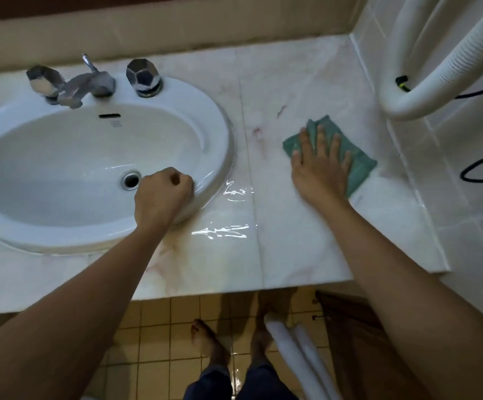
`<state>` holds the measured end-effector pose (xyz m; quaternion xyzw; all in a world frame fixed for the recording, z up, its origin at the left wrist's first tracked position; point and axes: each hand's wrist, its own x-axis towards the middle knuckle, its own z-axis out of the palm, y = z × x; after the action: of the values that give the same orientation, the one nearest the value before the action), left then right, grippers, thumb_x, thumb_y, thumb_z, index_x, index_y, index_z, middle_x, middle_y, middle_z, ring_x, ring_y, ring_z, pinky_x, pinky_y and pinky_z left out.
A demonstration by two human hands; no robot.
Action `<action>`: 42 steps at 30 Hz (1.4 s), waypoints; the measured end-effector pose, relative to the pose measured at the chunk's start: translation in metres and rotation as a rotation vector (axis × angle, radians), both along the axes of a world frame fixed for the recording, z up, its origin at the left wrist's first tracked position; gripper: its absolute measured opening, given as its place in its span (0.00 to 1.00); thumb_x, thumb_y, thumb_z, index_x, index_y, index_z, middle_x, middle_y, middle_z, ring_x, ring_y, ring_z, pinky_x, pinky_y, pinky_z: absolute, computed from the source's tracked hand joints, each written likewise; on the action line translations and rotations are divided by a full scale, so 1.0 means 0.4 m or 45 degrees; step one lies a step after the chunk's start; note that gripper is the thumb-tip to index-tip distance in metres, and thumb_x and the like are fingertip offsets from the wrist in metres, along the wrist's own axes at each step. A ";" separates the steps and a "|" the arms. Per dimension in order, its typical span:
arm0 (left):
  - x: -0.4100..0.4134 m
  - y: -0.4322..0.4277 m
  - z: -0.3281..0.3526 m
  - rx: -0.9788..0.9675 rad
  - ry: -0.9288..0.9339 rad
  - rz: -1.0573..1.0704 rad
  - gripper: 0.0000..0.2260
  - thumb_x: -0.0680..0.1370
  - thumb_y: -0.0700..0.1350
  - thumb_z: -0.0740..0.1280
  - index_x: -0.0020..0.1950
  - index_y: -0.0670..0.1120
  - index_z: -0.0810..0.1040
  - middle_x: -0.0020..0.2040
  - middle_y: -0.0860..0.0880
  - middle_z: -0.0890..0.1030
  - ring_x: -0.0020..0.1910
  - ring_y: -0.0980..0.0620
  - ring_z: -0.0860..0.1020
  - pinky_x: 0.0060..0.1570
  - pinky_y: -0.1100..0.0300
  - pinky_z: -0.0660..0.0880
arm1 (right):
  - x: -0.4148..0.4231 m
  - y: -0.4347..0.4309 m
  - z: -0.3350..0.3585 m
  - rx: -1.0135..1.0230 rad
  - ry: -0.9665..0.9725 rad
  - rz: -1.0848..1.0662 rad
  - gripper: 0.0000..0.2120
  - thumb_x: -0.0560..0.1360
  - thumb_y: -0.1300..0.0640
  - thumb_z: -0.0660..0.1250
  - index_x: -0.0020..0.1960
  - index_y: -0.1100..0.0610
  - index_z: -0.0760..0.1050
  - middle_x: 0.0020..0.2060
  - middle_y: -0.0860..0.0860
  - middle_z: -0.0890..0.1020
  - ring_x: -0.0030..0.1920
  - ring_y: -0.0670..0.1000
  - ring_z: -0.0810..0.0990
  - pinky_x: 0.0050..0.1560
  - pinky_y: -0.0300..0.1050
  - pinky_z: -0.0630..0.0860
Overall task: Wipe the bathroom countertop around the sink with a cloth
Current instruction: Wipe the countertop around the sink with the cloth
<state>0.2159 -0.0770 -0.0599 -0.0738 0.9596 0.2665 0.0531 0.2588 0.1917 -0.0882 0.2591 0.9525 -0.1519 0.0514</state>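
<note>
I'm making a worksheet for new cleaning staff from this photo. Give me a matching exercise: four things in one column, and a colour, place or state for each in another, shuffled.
1 cloth
2 left hand
3 faucet
4 hose

A chrome, at the back of the sink
B white and ribbed, far right
C teal, flat under the right hand
D curled into a fist at the sink's rim

Pairs: 1-C, 2-D, 3-A, 4-B

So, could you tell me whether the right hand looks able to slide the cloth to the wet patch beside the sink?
Probably yes. The right hand lies flat on the green cloth, and only bare countertop lies between it and the wet patch; the left hand rests on the sink rim.
</note>
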 end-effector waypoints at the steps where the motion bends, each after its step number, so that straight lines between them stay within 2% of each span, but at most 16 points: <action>1: 0.000 -0.004 0.002 0.078 0.017 0.013 0.11 0.70 0.52 0.60 0.40 0.50 0.81 0.36 0.52 0.81 0.40 0.48 0.78 0.40 0.56 0.75 | -0.012 -0.043 0.001 -0.008 0.011 0.062 0.26 0.81 0.44 0.42 0.78 0.44 0.43 0.79 0.48 0.46 0.78 0.56 0.42 0.73 0.63 0.42; 4: 0.014 -0.031 0.013 0.458 0.089 0.095 0.10 0.70 0.50 0.63 0.40 0.49 0.83 0.37 0.54 0.84 0.42 0.52 0.81 0.47 0.54 0.78 | -0.001 -0.156 -0.002 0.014 0.039 0.193 0.27 0.81 0.45 0.44 0.78 0.46 0.44 0.79 0.48 0.47 0.78 0.57 0.43 0.74 0.62 0.43; 6: 0.066 -0.064 0.025 0.610 0.207 0.198 0.09 0.72 0.47 0.64 0.41 0.46 0.83 0.40 0.55 0.84 0.42 0.57 0.81 0.47 0.60 0.77 | 0.028 -0.206 -0.003 0.026 0.044 0.234 0.27 0.81 0.46 0.44 0.78 0.46 0.44 0.79 0.49 0.47 0.78 0.56 0.43 0.74 0.62 0.44; 9: 0.217 -0.146 0.026 0.549 0.465 0.219 0.06 0.75 0.38 0.66 0.42 0.43 0.82 0.45 0.52 0.81 0.44 0.62 0.77 0.44 0.74 0.70 | 0.082 -0.267 -0.003 0.027 0.028 0.274 0.27 0.81 0.45 0.43 0.79 0.47 0.43 0.79 0.48 0.45 0.78 0.55 0.42 0.74 0.61 0.43; 11: 0.320 -0.230 0.005 0.473 0.548 0.289 0.06 0.76 0.36 0.67 0.43 0.43 0.82 0.49 0.50 0.78 0.48 0.58 0.76 0.46 0.76 0.68 | 0.122 -0.310 -0.004 0.033 0.037 0.293 0.27 0.81 0.45 0.43 0.79 0.47 0.43 0.79 0.48 0.45 0.78 0.55 0.41 0.74 0.60 0.43; 15: 0.409 -0.451 -0.040 0.265 0.538 0.458 0.08 0.77 0.39 0.65 0.52 0.45 0.82 0.60 0.50 0.76 0.61 0.49 0.72 0.54 0.65 0.69 | 0.188 -0.419 -0.007 0.040 0.037 0.302 0.28 0.81 0.45 0.45 0.79 0.48 0.43 0.79 0.49 0.44 0.78 0.54 0.41 0.74 0.58 0.42; 18: 0.368 -0.624 -0.056 -0.017 0.387 0.523 0.13 0.78 0.42 0.63 0.63 0.48 0.78 0.71 0.48 0.70 0.69 0.45 0.66 0.64 0.43 0.65 | 0.222 -0.520 -0.006 0.022 0.036 0.261 0.28 0.81 0.46 0.45 0.79 0.49 0.44 0.79 0.50 0.44 0.78 0.54 0.41 0.74 0.58 0.42; 19: 0.343 -0.675 -0.058 -0.099 0.306 0.526 0.16 0.79 0.44 0.62 0.66 0.48 0.75 0.74 0.48 0.67 0.72 0.45 0.64 0.66 0.39 0.62 | 0.234 -0.554 -0.004 0.027 0.039 0.250 0.28 0.81 0.46 0.46 0.79 0.49 0.44 0.79 0.50 0.45 0.78 0.54 0.42 0.74 0.58 0.42; 22: 0.297 -0.807 -0.067 -0.243 0.158 0.385 0.20 0.82 0.49 0.57 0.74 0.51 0.67 0.78 0.47 0.61 0.76 0.46 0.58 0.68 0.38 0.59 | 0.267 -0.678 -0.005 0.055 0.043 0.230 0.28 0.81 0.46 0.44 0.79 0.50 0.45 0.79 0.51 0.45 0.78 0.55 0.43 0.74 0.59 0.43; 25: 0.304 -0.878 -0.090 -0.233 0.155 0.218 0.21 0.83 0.54 0.51 0.76 0.54 0.65 0.78 0.49 0.61 0.77 0.48 0.57 0.69 0.43 0.58 | 0.287 -0.792 -0.009 0.064 0.053 0.195 0.29 0.78 0.45 0.41 0.79 0.50 0.48 0.79 0.51 0.48 0.78 0.55 0.46 0.74 0.59 0.45; 30: 0.310 -0.942 -0.103 -0.066 0.107 0.027 0.24 0.82 0.61 0.44 0.78 0.61 0.57 0.80 0.57 0.51 0.79 0.51 0.49 0.71 0.43 0.53 | 0.289 -0.949 -0.026 0.009 0.247 0.243 0.27 0.78 0.49 0.47 0.74 0.52 0.64 0.75 0.52 0.62 0.76 0.56 0.57 0.72 0.59 0.55; 32: 0.310 -0.955 -0.100 -0.038 0.067 -0.009 0.26 0.80 0.64 0.42 0.78 0.62 0.55 0.80 0.58 0.48 0.79 0.53 0.47 0.71 0.44 0.53 | 0.284 -1.012 -0.029 -0.087 0.343 0.313 0.25 0.77 0.49 0.48 0.71 0.51 0.69 0.74 0.51 0.66 0.76 0.54 0.59 0.71 0.58 0.57; 34: 0.306 -0.960 -0.085 0.004 0.005 -0.017 0.30 0.77 0.67 0.39 0.78 0.62 0.56 0.80 0.59 0.48 0.79 0.54 0.46 0.72 0.43 0.52 | 0.275 -1.074 -0.022 -0.264 0.386 0.368 0.23 0.78 0.51 0.50 0.68 0.50 0.72 0.72 0.49 0.68 0.75 0.50 0.58 0.71 0.53 0.54; 37: 0.300 -0.977 -0.056 0.114 -0.059 -0.046 0.29 0.78 0.67 0.43 0.77 0.61 0.58 0.80 0.59 0.49 0.78 0.54 0.46 0.72 0.43 0.50 | 0.263 -1.146 0.005 -0.518 0.400 0.431 0.21 0.77 0.51 0.53 0.65 0.52 0.76 0.69 0.49 0.72 0.73 0.47 0.62 0.70 0.48 0.55; 40: 0.301 -1.002 -0.023 0.268 -0.112 -0.075 0.29 0.78 0.65 0.42 0.77 0.61 0.60 0.80 0.60 0.51 0.78 0.55 0.48 0.71 0.43 0.50 | 0.263 -1.187 0.036 -0.839 0.362 0.382 0.17 0.79 0.54 0.57 0.63 0.56 0.77 0.61 0.54 0.79 0.65 0.55 0.74 0.62 0.45 0.66; 42: 0.301 -1.017 -0.005 0.430 -0.147 -0.075 0.33 0.73 0.67 0.41 0.76 0.61 0.61 0.79 0.61 0.53 0.78 0.57 0.49 0.71 0.43 0.50 | 0.259 -1.201 0.077 -1.071 0.340 0.294 0.13 0.81 0.59 0.58 0.61 0.57 0.77 0.54 0.51 0.82 0.58 0.54 0.78 0.55 0.39 0.70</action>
<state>0.3362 -0.4837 -0.0619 -0.0508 0.8982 0.4176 0.1276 0.3623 -0.2886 -0.0574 0.0859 0.8289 -0.5509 0.0456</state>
